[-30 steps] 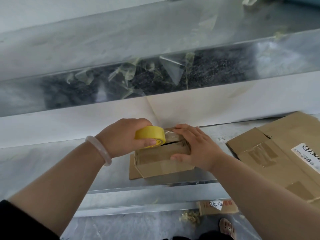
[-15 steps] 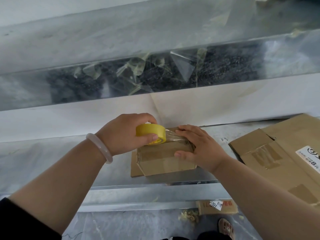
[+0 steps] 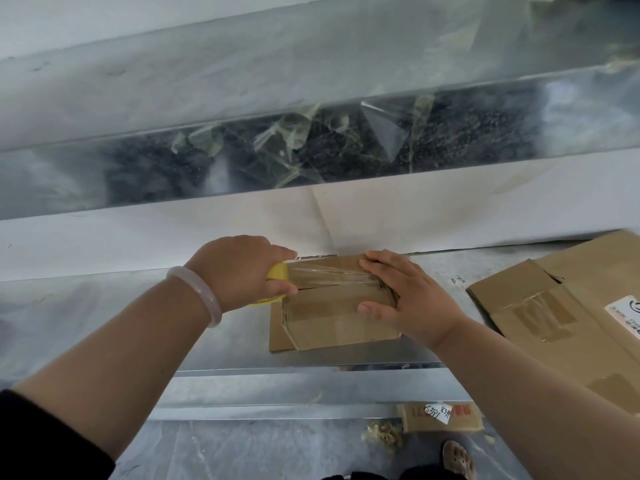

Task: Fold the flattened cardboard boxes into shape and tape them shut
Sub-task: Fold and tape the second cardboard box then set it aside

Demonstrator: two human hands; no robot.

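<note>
At 9 o'clock of the box [image 3: 332, 320], left hand [image 3: 242, 268] grips the tape roll [image 3: 278, 271], right hand [image 3: 412, 299] pressing flat on top; any slack could wrinkle the tape.

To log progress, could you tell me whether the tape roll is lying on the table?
No, the left hand grips the tape roll beside the box.

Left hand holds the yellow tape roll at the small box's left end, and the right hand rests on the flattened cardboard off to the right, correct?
Not quite. The head view shows the right hand on the small box itself, fingers pressing the tape end down. The left hand does hold the yellow tape roll at the box's left end.
</note>
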